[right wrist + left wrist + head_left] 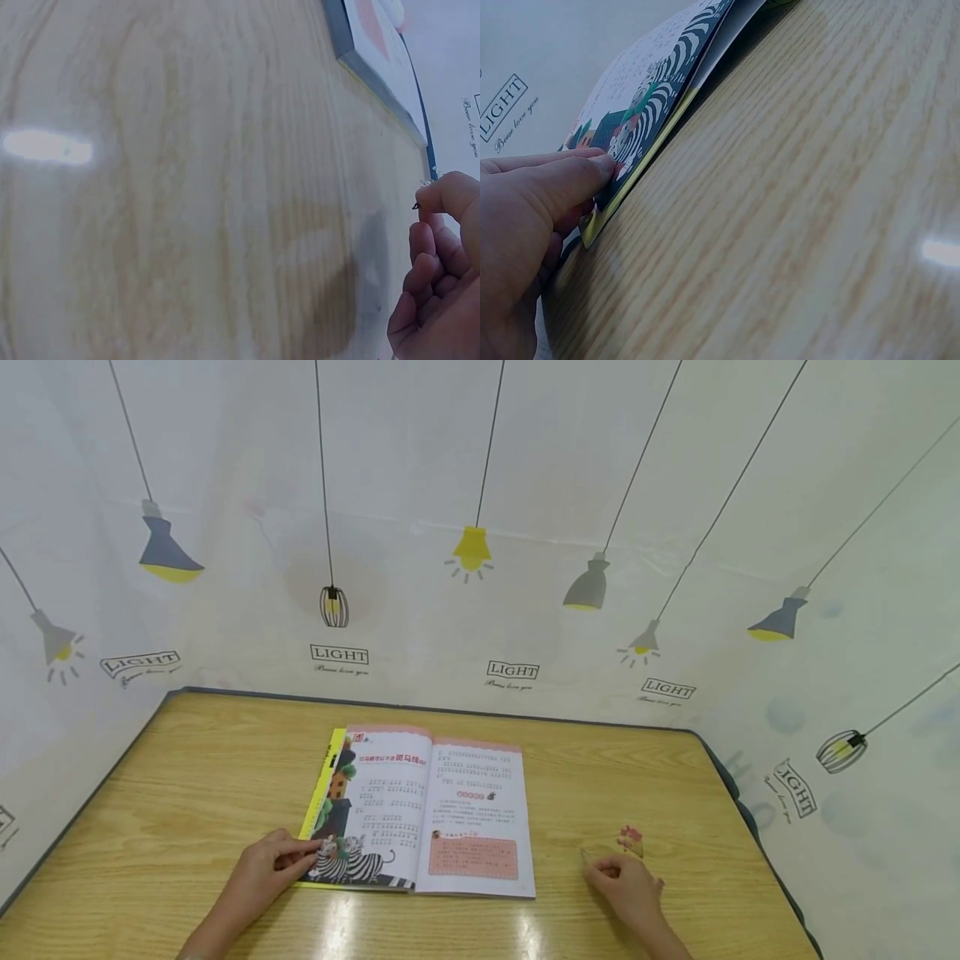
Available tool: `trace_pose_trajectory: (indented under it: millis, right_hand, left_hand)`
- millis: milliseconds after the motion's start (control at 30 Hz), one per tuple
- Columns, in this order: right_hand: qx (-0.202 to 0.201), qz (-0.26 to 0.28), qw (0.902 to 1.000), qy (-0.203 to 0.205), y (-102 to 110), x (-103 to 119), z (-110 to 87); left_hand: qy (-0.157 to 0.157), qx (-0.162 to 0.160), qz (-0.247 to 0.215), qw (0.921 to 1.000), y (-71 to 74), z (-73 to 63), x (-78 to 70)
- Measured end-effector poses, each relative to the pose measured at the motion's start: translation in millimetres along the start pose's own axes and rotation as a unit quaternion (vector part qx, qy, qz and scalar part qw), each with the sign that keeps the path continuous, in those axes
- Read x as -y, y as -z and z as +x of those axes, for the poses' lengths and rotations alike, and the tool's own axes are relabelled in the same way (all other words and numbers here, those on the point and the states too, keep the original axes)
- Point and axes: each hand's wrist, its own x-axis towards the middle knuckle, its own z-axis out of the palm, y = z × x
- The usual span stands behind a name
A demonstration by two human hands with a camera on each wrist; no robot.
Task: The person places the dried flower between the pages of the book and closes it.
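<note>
An open book (pixel 475 818) lies on the wooden table, with two zebras printed at the foot of its left page. At that page's lower left edge, my left hand (pixel 264 870) pinches the book; in the left wrist view the thumb (pixel 581 180) lies on top of the page and other fingers are partly hidden behind the edge. To the right of the book, my right hand (pixel 626 885) pinches a small thin see-through piece (pixel 587 857) between thumb and forefinger. Tiny whitish bits and a dark tip show at the fingertips in the right wrist view. Its exact kind cannot be made out.
A pink flower piece (pixel 630 837) lies on the table just beyond the right hand, partly covered by it. The table (pixel 225 760) is bordered at the back and sides by a pale curtain (pixel 420 635) printed with lamps.
</note>
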Motion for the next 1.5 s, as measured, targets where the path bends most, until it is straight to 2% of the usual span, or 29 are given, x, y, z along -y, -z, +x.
trace_pose_trajectory:
  millis: [200,433,567,1033,1500]
  right_hand:
    - [0.0,0.048,0.9986,0.021,-9,15,3.3]
    - [0.008,0.086,0.9962,0.017,-22,30,8.0]
    - [0.008,0.091,0.9956,0.021,-28,38,11.6]
    - [0.0,0.12,0.9915,0.051,-52,67,24.7]
    - [-0.011,0.15,0.9885,-0.01,-81,101,36.5]
  left_hand:
    - [0.005,0.003,0.0,1.0,0.1,0.2,0.2]
    - [0.002,0.0,-0.002,1.0,-0.1,-0.3,0.0]
    - [-0.006,-0.004,-0.001,1.0,-0.4,-0.6,0.2]
    - [-0.004,-0.006,-0.001,1.0,-0.7,-0.3,0.2]
    - [-0.005,-0.005,0.011,0.9999,-1.9,0.0,3.1]
